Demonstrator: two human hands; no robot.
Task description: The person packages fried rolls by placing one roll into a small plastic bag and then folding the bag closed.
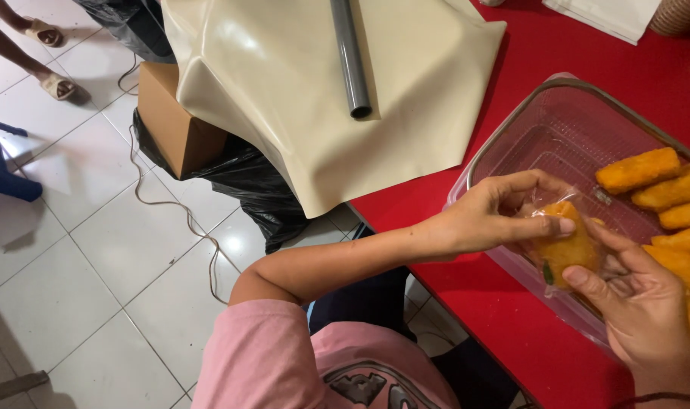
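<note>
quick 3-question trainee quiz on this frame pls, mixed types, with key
1. True or false: both hands hold the same fried snack in a clear plastic wrap.
2. Where do the other fried pieces lie? A) on the floor B) in the clear tray C) on the beige sheet
3. What lies on top of the beige sheet?

Key:
1. True: the left hand pinches it from above and the right hand supports it from below.
2. B
3. A grey tube.
</note>
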